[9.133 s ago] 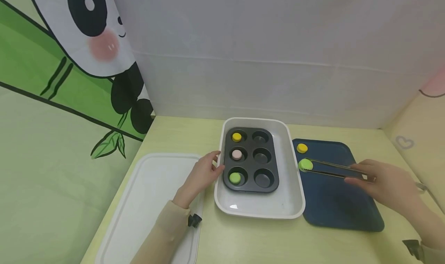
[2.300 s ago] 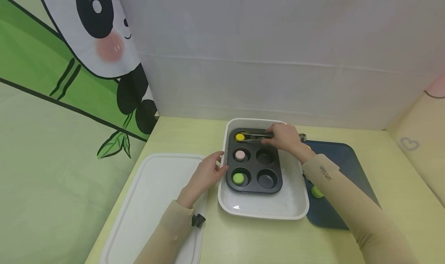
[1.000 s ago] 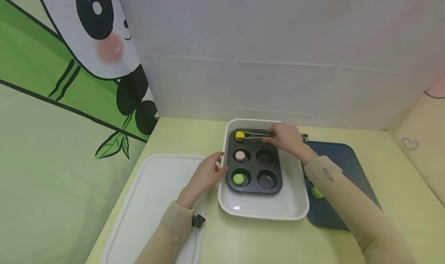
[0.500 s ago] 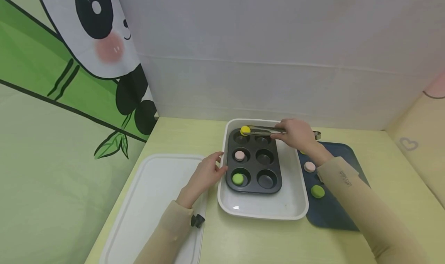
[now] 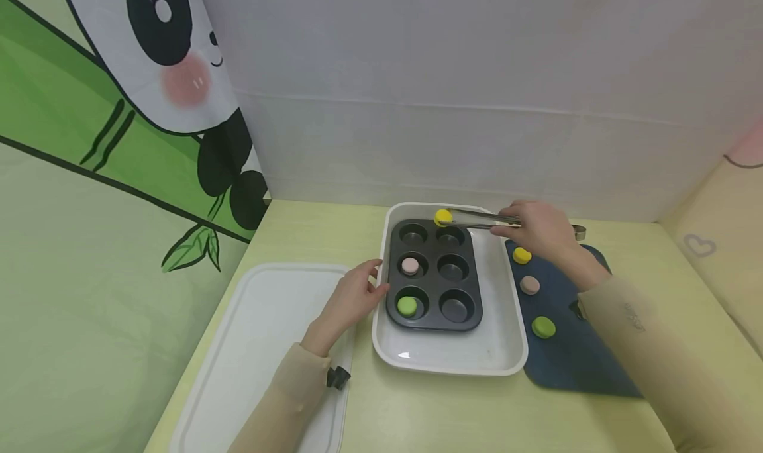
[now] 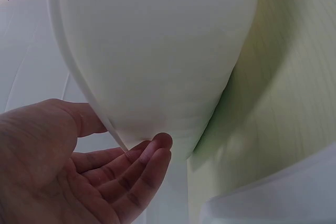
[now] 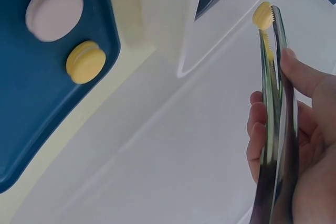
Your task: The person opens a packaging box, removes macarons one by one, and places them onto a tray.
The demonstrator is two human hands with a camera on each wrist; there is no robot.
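My right hand grips metal tongs, whose tips pinch a yellow macaron above the far right cup of a dark muffin tin. The tin sits inside a white rectangular basin. My left hand holds the basin's left rim; in the left wrist view its thumb passes over the rim and its fingers lie against the outer wall. A pink macaron sits in the tin's middle left cup, a green macaron in the near left one. The far left cup holds nothing.
Right of the basin lies a dark blue tray, bearing another yellow macaron, a pink macaron and a green macaron in a column. A white tray lies at the left, under my left forearm. A white curtain hangs behind.
The tongs have lifted the yellow macaron out of the far left cup and carried it right. Earlier they gripped the green macaron on the blue tray, which now lies nearer. My left hand stays put.
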